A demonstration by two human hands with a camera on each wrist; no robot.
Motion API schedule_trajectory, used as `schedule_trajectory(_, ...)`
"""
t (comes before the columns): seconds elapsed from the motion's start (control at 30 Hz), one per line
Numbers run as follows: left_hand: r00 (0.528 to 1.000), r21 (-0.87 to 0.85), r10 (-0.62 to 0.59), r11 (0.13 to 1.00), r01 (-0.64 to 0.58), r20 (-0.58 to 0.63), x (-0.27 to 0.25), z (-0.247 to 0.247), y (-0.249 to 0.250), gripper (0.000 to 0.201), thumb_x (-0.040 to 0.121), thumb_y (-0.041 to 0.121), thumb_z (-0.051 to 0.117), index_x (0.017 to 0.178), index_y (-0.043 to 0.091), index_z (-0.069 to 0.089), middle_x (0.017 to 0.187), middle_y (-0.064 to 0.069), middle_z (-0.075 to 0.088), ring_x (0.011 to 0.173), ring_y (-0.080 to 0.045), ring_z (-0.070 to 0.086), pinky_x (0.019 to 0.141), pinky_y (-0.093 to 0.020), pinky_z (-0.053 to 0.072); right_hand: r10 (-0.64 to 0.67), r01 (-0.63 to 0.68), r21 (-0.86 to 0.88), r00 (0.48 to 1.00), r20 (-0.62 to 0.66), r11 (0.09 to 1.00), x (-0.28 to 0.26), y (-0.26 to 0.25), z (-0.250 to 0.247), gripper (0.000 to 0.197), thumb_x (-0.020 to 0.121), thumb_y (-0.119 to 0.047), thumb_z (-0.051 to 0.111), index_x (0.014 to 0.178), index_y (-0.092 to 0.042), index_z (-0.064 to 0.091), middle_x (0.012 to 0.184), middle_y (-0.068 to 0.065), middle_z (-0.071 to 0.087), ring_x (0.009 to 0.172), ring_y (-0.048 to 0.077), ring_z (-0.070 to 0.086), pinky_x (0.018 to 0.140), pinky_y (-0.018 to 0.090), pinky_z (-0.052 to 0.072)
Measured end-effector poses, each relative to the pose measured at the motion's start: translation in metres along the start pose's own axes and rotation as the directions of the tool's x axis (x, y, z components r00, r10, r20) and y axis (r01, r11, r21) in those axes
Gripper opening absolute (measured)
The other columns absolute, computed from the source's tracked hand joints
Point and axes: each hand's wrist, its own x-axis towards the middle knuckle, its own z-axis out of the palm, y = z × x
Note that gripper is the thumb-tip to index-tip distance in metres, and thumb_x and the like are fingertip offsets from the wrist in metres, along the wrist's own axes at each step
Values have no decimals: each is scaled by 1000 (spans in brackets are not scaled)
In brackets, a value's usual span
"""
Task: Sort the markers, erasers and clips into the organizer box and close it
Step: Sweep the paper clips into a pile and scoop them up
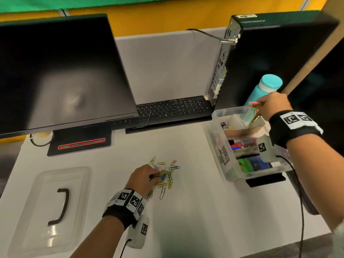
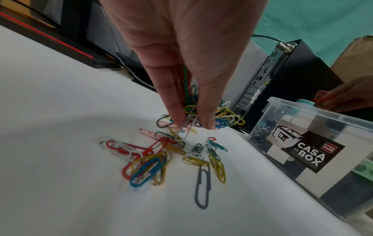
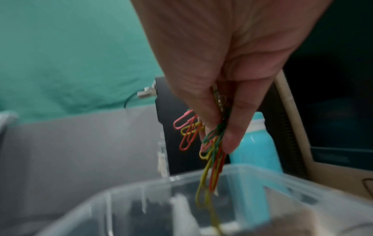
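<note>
Left hand (image 1: 142,176) pinches a tangle of paper clips (image 2: 175,161) from the loose pile on the counter (image 1: 186,211). Right hand (image 1: 275,105) grasps a dangling bunch of clips (image 3: 212,151) above the far end of the clear box (image 2: 302,127), labelled "CASA WARE" and "CASA BOX". Markers (image 1: 242,143) lie in its compartment beneath the right wrist.

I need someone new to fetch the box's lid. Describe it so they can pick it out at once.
Start at the big dark monitor on the left of the white table. On the table in front of it, nearest the left edge, lies the lid, left of the left hand and the paper clips. It is flat, clear plastic with a dark curved handle, unlike the deep organizer box on the right.
</note>
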Motion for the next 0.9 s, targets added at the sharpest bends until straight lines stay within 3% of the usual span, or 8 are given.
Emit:
schedule_trajectory(0.2,1000,-6,-14,1000,14,-25,-5,-3,-2,32,84,27,68,112,13,68,107,-5,66,96,-16,62,81,-18,43,28,14,-238,985,169,971,18,-4,26,22,87,-7,58,106,0,67,101,21,67,91,38,63,79,40,53)
schedule_trajectory(0.3,999,-10,-21,1000,21,-29,-5,-5,-4,31,84,28,69,112,14,69,105,-5,67,93,-14,61,80,-18,44,51,32,-285,959,280,958,21,-7,31,33,86,-20,63,115,-4,64,108,16,66,97,34,62,90,39,51)
schedule_trajectory(0.4,999,-7,-15,1000,14,-32,-7,-8,-4,30,84,28,69,111,15,69,104,-4,67,92,-13,61,82,-22,48,40,83,-293,920,390,953,15,-12,25,44,90,-29,60,131,-12,53,131,12,56,119,31,52,103,39,42)
schedule_trajectory(0.47,999,-14,-8,1000,7,-43,-9,-12,-2,29,84,27,69,111,16,69,104,-2,67,91,-12,61,82,-22,48,0,79,-205,934,358,976,4,-13,13,43,92,-28,57,133,-16,52,133,11,54,122,30,50,105,43,40)
schedule_trajectory(0.63,987,0,125,992,-125,-99,-10,-27,30,25,84,24,68,108,19,71,101,2,67,88,-8,59,83,-24,50,-58,41,204,995,76,978,-64,11,-4,35,95,-23,50,129,-20,55,133,12,54,120,31,51,101,44,41)
schedule_trajectory(0.73,979,56,187,982,-183,-81,-1,-40,67,24,84,28,67,107,23,71,99,6,66,84,-7,60,81,-27,52,-37,25,124,995,90,992,-104,31,10,50,96,-30,47,143,-16,37,151,12,30,139,32,28,114,48,24)
schedule_trajectory(0.83,964,154,261,956,-251,-54,16,-48,116,23,84,31,66,106,26,71,98,4,67,86,-12,60,82,-34,51,73,-84,52,982,177,995,-125,50,32,64,98,-44,29,151,-14,10,160,6,1,147,27,2,118,48,5)
schedule_trajectory(0.9,945,200,327,927,-316,-21,31,-50,158,23,85,32,66,106,26,71,98,3,67,89,-15,60,82,-37,50,70,-80,52,982,176,995,-133,58,46,67,98,-46,23,152,-13,4,161,6,-1,148,26,-1,119,48,3)
